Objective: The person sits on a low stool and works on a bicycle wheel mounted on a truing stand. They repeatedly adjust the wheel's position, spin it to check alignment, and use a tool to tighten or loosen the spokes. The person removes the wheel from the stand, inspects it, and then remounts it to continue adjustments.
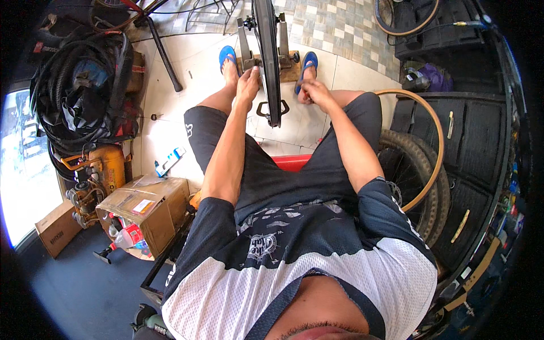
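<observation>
Between my knees a bicycle wheel with a black rim (273, 93) stands edge-on in a truing stand (245, 46). The stand has metal arms, a wooden base (292, 72) and a black caliper (262, 109) around the near part of the rim. My left hand (247, 86) is beside the wheel's left side, close to the stand's base, its fingers curled. Right of the wheel, apart from the rim, my right hand (317, 92) is closed in front of my right foot. Whatever either hand may hold is hidden or too small to make out.
Black tyres and tubes (68, 85) hang at the left above a yellow machine (107, 164) and an open cardboard box (153, 209) with bottles. A blue-and-white package (170, 161) lies on the tiles. A tan-edged tyre (436, 130) and a knobby-tyred wheel (439, 195) lean beside black drawers (481, 130).
</observation>
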